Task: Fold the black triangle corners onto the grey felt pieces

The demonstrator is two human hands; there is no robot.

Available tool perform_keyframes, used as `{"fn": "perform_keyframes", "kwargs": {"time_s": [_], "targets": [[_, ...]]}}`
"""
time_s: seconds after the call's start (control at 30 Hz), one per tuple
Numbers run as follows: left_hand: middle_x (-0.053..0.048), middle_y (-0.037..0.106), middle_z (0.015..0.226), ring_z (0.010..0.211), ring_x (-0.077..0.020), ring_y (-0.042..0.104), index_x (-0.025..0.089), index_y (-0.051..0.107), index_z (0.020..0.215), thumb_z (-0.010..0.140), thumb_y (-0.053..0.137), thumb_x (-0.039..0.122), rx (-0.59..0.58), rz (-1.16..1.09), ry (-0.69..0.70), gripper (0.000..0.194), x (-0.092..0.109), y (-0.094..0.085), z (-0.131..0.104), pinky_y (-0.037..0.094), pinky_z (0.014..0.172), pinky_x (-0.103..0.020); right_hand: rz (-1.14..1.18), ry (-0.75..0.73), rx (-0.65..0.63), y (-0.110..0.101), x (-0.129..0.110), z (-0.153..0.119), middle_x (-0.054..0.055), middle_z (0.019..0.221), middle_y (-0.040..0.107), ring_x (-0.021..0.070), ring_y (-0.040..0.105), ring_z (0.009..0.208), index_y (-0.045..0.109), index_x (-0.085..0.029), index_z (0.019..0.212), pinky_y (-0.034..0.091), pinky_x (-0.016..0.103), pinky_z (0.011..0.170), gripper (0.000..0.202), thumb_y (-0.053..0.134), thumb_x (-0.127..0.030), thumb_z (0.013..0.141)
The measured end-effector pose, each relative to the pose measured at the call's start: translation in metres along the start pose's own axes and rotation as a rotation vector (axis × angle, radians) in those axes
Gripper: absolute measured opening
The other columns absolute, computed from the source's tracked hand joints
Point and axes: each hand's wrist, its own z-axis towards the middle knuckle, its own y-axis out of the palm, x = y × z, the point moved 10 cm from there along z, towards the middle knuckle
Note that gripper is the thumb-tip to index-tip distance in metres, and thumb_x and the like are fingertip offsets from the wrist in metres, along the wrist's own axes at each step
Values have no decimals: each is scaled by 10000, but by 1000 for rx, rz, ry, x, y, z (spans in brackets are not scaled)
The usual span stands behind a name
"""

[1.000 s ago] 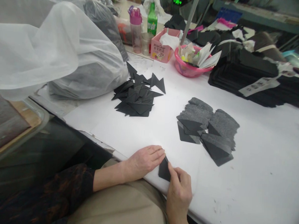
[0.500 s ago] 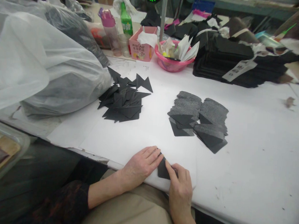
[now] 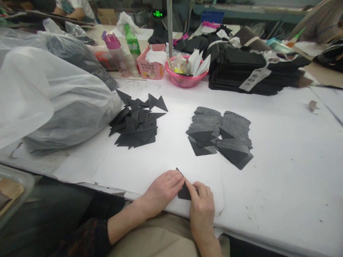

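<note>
At the table's front edge, a small dark piece of sheet material (image 3: pixel 184 193) lies under both hands, its near part showing between them. My left hand (image 3: pixel 164 190) has its fingers together, the tips pressing along the piece's upper left edge. From the right, my right hand (image 3: pixel 203 206) grips the piece, index finger stretched toward the left fingertips and the others curled. Beyond them to the left is a loose heap of black triangular pieces (image 3: pixel 140 129). Farther right, grey-faced pieces (image 3: pixel 207 120) overlap in two rows, with several dark triangles at their near end.
A large translucent plastic bag (image 3: pixel 73 106) bulges over the table's left side. Along the back stand a purple-capped bottle (image 3: pixel 116 53), a pink box (image 3: pixel 151 64), a pink basin (image 3: pixel 187 81) and a tied black stack (image 3: pixel 235 70). Other people sit beyond.
The camera view has tilted up and shifted right, showing more of the background. My right index finger has slid up along the piece, close to my left fingertips.
</note>
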Motion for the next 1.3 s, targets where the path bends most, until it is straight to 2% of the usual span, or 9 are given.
{"fn": "perform_keyframes", "kwargs": {"time_s": [0.1,0.23,0.37,0.6,0.8,1.0,1.3], "targets": [[-110,649,1125,1092,-211,601,98,587,1160,968,472,122,-20,18,-17,225,-1,0,-2,544,952,-390,115,10,-8,-2,9,-3,64,1003,605,160,539,898,582,-213,1237,484,309,793,310,444,-196,959],[-117,648,1139,1108,-230,596,113,588,1185,971,467,129,-47,20,-18,246,-3,2,-4,529,935,-408,203,0,24,-10,19,-8,51,964,601,142,549,891,619,-190,1134,484,283,781,235,519,-153,924],[-120,640,1161,1132,-236,579,111,580,1212,975,455,126,-64,32,-9,269,-3,4,-5,511,930,-405,138,-46,28,-14,19,-14,68,994,582,144,533,901,607,-186,1198,477,287,779,300,502,-121,925],[-134,632,1176,1144,-243,577,129,586,1225,982,421,136,-70,66,8,294,0,5,-9,502,925,-416,9,-85,-2,-17,14,-15,67,934,581,151,519,845,603,-201,1243,464,290,730,339,416,-167,964],[-124,624,1197,1163,-255,561,137,584,1240,975,432,118,-64,72,10,307,-1,6,-9,487,942,-419,64,-41,-12,-20,17,-14,66,944,598,148,536,852,588,-204,1259,476,286,731,333,444,-173,959],[-116,635,1182,1160,-252,562,141,596,1237,982,430,122,-35,66,14,305,0,2,-9,489,938,-409,169,-13,26,-23,22,-17,54,959,603,129,554,865,632,-220,1184,491,268,753,297,500,-134,931],[-129,635,1159,1140,-265,574,159,611,1229,982,416,128,-33,112,48,316,5,3,-9,513,907,-415,71,-34,12,-23,17,-20,67,980,608,145,530,876,626,-195,1182,469,280,750,288,474,-147,942]]}}
